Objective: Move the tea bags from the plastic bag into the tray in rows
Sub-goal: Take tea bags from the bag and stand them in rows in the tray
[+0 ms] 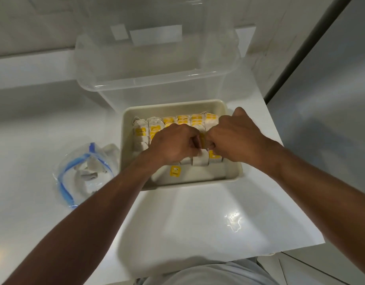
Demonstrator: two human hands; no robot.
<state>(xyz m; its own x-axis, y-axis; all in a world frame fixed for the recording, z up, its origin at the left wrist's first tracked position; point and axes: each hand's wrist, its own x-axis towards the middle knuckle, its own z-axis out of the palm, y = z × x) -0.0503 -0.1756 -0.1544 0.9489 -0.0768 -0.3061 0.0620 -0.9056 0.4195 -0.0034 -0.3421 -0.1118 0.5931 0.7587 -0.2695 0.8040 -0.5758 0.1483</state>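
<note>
My left hand (173,142) and right hand (235,138) met knuckle to knuckle at the middle of the frame, over the tray (236,174). Both sets of fingers were curled tight and, as far as I could judge, pinched one tea bag (199,159). It stood upright just below them, its width running across the frame in line with the nearest row. Neither hand was nearer; it sat under both. The tea bags (183,120) already in rows filled the tray's upper part, and a yellow tag (175,171) lay on the bare floor by the lower rim. The plastic bag (85,171), a few bags inside, lay left of the tray on the white countertop (198,223), and a clear box (157,64) stood above
</note>
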